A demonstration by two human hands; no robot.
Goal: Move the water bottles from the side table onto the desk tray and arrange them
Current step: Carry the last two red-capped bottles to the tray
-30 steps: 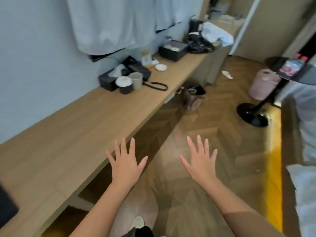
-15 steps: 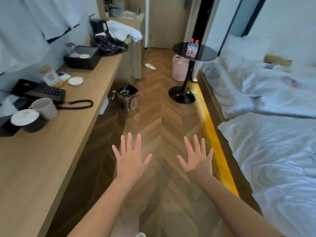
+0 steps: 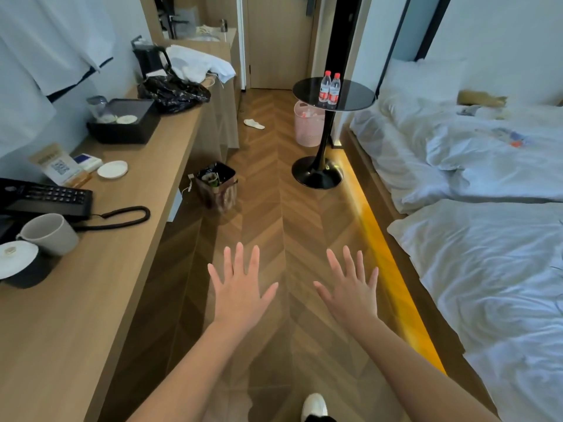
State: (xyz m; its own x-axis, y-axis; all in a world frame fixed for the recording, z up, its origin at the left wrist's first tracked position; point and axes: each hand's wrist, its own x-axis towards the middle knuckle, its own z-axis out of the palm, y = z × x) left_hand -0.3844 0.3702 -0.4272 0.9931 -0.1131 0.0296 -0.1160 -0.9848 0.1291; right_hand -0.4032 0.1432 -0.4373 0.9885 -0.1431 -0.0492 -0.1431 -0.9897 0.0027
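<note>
Two clear water bottles [image 3: 330,88] with red caps and red labels stand side by side on a round black side table [image 3: 353,95] far ahead, beside the bed. A black tray [image 3: 138,126] holding a glass and white discs sits on the long wooden desk [image 3: 128,239] at the left. My left hand [image 3: 240,292] and my right hand [image 3: 350,292] hover over the floor in front of me, palms down, fingers spread, holding nothing. Both hands are far from the bottles and the tray.
On the desk lie a black telephone [image 3: 45,199], a grey mug [image 3: 50,234], a lidded cup [image 3: 18,266], a white saucer [image 3: 112,169] and a black bag [image 3: 175,92]. A brown bin [image 3: 217,187] and a pink bin [image 3: 307,126] stand on the floor. White beds [image 3: 472,208] fill the right.
The view has swung right from the desk toward the aisle and moved forward; the side table with the bottles now sits ahead. Both hands stay open and spread.
</note>
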